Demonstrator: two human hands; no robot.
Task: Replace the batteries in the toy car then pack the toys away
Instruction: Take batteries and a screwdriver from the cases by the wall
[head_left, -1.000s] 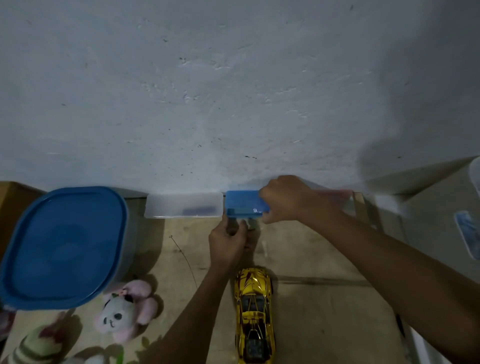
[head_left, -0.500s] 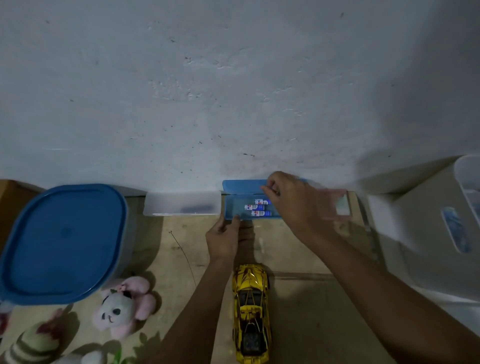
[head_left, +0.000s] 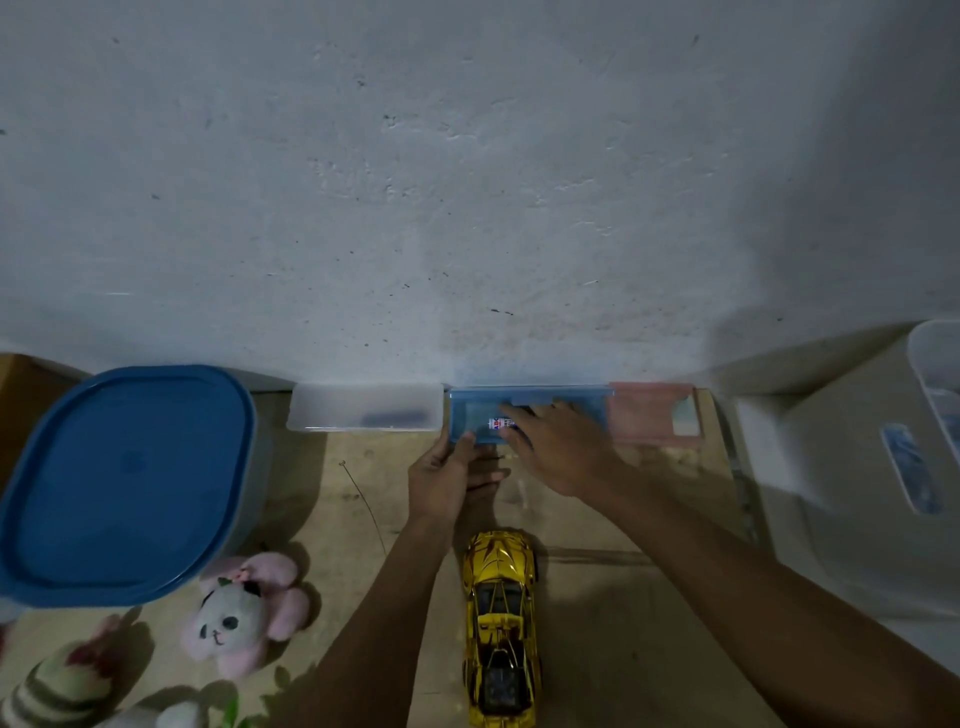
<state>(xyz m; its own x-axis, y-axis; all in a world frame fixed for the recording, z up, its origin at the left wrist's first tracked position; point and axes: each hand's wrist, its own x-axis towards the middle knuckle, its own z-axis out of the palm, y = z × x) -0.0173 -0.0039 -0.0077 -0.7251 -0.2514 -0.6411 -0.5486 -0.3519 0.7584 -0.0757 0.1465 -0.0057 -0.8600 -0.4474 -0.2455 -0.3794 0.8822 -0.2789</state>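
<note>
The batteries (head_left: 500, 424) are now being gone for: one white-and-red label is seen inside the blue case (head_left: 470, 413), which lies open at the far edge of the bench (head_left: 587, 639), hard against the wall (head_left: 467, 182). A second ago that case was shut under the right hand (head_left: 563, 449). Half a second ago the lid was up and several cells were on show. Now that hand has been laid low across the opening, fingers stretched into the tray, so most of the cells are covered. Whether a cell is already pinched cannot be told from here.

The case is steadied by the left hand (head_left: 447, 480), its thumb pressed on the near-left rim and its fingers curled under the edge.

The yellow toy car (head_left: 500, 623) is left untouched, near and central, wheels down, nose pointing at the case. Its battery hatch has presumably not yet been opened, so the job is judged to be at an early stage: fresh cells are being fetched first.

A clear case (head_left: 363, 413) sits just left of the blue one and a pink case (head_left: 649, 413) just right. Farther left, a blue-lidded tub (head_left: 124, 483) is seen, with a pink panda plush (head_left: 241, 616) and a striped plush (head_left: 52, 680) near it, still to be packed. A white bin (head_left: 857, 493) stands at the right.
</note>
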